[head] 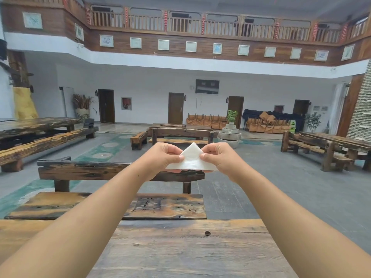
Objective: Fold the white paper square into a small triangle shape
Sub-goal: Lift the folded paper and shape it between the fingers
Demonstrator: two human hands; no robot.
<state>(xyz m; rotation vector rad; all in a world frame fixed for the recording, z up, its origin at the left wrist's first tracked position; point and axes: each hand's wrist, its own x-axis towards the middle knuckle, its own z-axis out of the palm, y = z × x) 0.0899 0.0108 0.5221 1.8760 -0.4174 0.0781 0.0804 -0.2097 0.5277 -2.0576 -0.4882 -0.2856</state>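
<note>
The white paper (191,159) is folded into a triangle with its point up and its long edge at the bottom. I hold it out in the air at arm's length, well above the wooden table (180,249). My left hand (163,157) pinches its left slanted edge between thumb and fingers. My right hand (217,158) pinches the right slanted edge the same way. Both lower corners of the triangle stick out below my fingers.
A dark wooden bench (112,205) stands just beyond the table's far edge, with its backrest (96,172) below my hands. More wooden tables and benches (40,137) stand left, right and ahead across the grey floor of a large hall.
</note>
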